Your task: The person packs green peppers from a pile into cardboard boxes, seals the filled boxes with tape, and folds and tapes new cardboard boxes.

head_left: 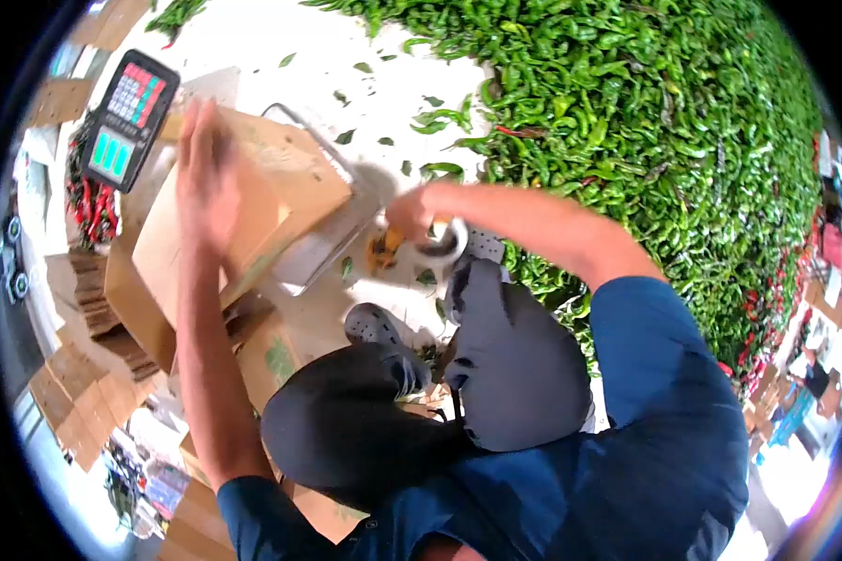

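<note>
My left hand (210, 182) lies on top of a cardboard box (295, 178), its fingers stretched out toward the scale display and slightly blurred. The box rests on a metal scale platform (323, 248). To the right of the box, my right hand (412, 213) is closed around the orange handle of a tape dispenser (384, 249). A roll of tape (447, 241) shows beside that hand, close to my shoe. The scale's display panel (131, 117), with green digits and a keypad, stands beyond the box at the upper left.
A large heap of green peppers (627, 122) covers the right side. Red peppers (94, 208) lie behind the display. More cardboard (276, 360) is below the box, near my knees. Loose peppers and leaves lie on the pale floor (253, 47).
</note>
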A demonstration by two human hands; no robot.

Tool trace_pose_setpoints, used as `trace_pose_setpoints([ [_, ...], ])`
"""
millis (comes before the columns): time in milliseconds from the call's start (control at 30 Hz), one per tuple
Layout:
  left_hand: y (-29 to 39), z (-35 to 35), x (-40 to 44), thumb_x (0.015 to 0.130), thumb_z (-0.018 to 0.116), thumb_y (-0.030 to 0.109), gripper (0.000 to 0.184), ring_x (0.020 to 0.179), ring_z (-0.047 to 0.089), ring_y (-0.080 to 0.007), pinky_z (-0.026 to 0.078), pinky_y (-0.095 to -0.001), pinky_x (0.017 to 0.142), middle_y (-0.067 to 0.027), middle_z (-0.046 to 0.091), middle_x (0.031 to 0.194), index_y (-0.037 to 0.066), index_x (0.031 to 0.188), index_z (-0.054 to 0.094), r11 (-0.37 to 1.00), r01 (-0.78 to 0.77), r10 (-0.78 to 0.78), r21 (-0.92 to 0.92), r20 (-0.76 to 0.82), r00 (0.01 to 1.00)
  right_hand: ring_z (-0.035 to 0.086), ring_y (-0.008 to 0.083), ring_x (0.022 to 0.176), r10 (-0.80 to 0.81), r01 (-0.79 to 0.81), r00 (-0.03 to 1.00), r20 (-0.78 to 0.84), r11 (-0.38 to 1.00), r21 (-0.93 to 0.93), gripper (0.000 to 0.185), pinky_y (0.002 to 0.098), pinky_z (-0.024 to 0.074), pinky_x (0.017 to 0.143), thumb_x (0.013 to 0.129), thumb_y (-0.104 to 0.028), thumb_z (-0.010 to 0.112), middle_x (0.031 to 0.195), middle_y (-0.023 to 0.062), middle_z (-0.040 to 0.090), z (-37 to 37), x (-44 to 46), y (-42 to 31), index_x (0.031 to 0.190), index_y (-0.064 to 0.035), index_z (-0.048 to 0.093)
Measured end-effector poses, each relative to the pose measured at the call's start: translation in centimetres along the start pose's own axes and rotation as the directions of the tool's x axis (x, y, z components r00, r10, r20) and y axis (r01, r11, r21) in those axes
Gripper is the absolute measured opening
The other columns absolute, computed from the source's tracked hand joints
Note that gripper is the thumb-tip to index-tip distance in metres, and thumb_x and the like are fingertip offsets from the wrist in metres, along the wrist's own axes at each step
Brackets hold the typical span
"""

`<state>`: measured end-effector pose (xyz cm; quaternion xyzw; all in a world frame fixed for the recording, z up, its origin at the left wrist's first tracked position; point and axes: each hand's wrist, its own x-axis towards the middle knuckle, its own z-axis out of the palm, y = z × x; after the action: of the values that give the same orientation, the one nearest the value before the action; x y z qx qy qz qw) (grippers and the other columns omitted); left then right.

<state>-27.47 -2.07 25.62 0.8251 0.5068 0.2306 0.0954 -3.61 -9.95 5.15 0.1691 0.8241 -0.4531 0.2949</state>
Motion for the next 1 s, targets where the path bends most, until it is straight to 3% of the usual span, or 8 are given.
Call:
trace_pose_setpoints([
  [167, -5.6, -7.6, -7.6, 0.096, 0.059, 0.026, 0.064, 0.145, 0.034, -0.0361, 0.027, -0.046, 0.119, -0.0196, 0.038, 0.155, 0.006, 0.153, 0.035, 0.851, 0.154, -0.221, 0.502, 0.077, 0.972, 0.068, 0.0345, 0.088, 0.15, 0.015, 0.875, -0.461, 0.942, 0.336, 0.037, 0.0453, 0.0535, 0.079, 0.085, -0.03, 0.071, 0.099, 0.0198, 0.07, 5.4, 0.6, -1.9, 0.108, -0.0009, 0.067],
  [233, -9.0, -9.3, -12.8, 0.102, 0.053, 0.03, 0.064, 0.147, 0.031, -0.028, 0.025, -0.0398, 0.119, -0.0161, 0.03, 0.161, 0.005, 0.156, 0.029, 0.868, 0.494, -0.496, 0.054, 0.013, 0.868, 0.067, 0.0342, 0.092, 0.535, 0.093, 0.665, -0.521, 0.633, 0.768, 0.037, 0.0458, 0.0509, 0.082, 0.094, -0.032, 0.06, 0.106, 0.0259, 0.066, -2.9, -5.7, -5.5, 0.106, 0.0021, 0.066],
  [300, -10.2, -8.5, -16.1, 0.104, 0.05, 0.03, 0.064, 0.147, 0.031, -0.023, 0.025, -0.0345, 0.12, -0.0171, 0.026, 0.162, 0.003, 0.156, 0.027, 0.564, 0.571, -0.715, -0.597, -0.007, 0.699, 0.056, 0.0363, 0.122, 0.451, 0.471, 0.081, -0.889, 0.769, 0.432, 0.054, 0.0438, 0.0434, 0.104, 0.096, -0.035, 0.056, 0.131, 0.027, 0.056, -8.7, -6.6, -8.9, 0.136, 0.0002, 0.052],
  [333, -21.5, -8.3, -24.0, 0.102, 0.053, 0.034, 0.067, 0.145, 0.034, -0.0248, 0.031, -0.0391, 0.118, -0.0172, 0.031, 0.159, 0.006, 0.157, 0.027, 0.52, 0.512, -0.686, -0.684, 0.022, 0.727, 0.038, 0.0364, 0.141, 0.407, 0.547, 0.06, -0.911, 0.75, 0.371, 0.067, 0.0418, 0.029, 0.118, 0.097, -0.038, 0.053, 0.15, 0.026, 0.04, -11.8, -7.2, -10.9, 0.15, -0.0005, 0.035],
  [433, -13.5, -4.6, -21.0, 0.101, 0.053, 0.04, 0.067, 0.137, 0.043, -0.0287, 0.039, -0.0443, 0.112, -0.0162, 0.039, 0.153, 0.003, 0.153, 0.032, -0.175, 0.406, -0.884, -0.897, 0.324, 0.336, 0.028, 0.0341, 0.148, 0.329, 0.67, 0.149, -0.932, 0.66, 0.34, 0.069, 0.0392, 0.0218, 0.122, 0.103, -0.045, 0.04, 0.159, 0.0229, 0.029, -15.9, -2.5, -10.8, 0.154, -0.0008, 0.027],
  [567, -14.7, 0.6, -24.0, 0.102, 0.053, 0.04, 0.064, 0.133, 0.045, -0.0279, 0.041, -0.0433, 0.11, -0.0157, 0.042, 0.149, 0.003, 0.151, 0.035, -0.311, 0.519, -0.829, -0.796, 0.495, 0.262, 0.028, 0.0315, 0.148, 0.37, 0.761, 0.45, -0.813, 0.318, 0.566, 0.072, 0.0382, 0.0224, 0.121, 0.105, -0.053, 0.025, 0.16, 0.0181, 0.031, -10.3, 3.1, -3.8, 0.156, -0.0019, 0.026],
  [800, -13.5, -0.4, -26.1, 0.102, 0.052, 0.04, 0.059, 0.127, 0.049, -0.0265, 0.043, -0.0415, 0.105, -0.0148, 0.047, 0.142, 0.003, 0.146, 0.039, -0.289, 0.576, -0.832, -0.765, 0.498, 0.244, 0.066, 0.0412, 0.098, 0.519, -0.039, 0.713, -0.472, 0.701, 0.712, 0.069, 0.0475, 0.0483, 0.099, 0.104, -0.05, 0.021, 0.096, 0.0249, 0.071, -11.0, -3.9, -6.1, 0.11, -0.0001, 0.069],
  [1000, -11.5, -2.9, -27.4, 0.103, 0.051, 0.039, 0.055, 0.121, 0.052, -0.0254, 0.045, -0.0399, 0.102, -0.0141, 0.051, 0.135, 0.004, 0.143, 0.043, -0.236, 0.645, -0.836, -0.726, 0.49, 0.246, 0.068, 0.0408, 0.091, 0.583, 0.24, 0.173, -0.794, 0.757, 0.608, 0.067, 0.0473, 0.0518, 0.093, 0.101, -0.053, 0.032, 0.091, 0.0292, 0.069, -7.7, -4.2, -9.0, 0.11, 0.0024, 0.069],
])
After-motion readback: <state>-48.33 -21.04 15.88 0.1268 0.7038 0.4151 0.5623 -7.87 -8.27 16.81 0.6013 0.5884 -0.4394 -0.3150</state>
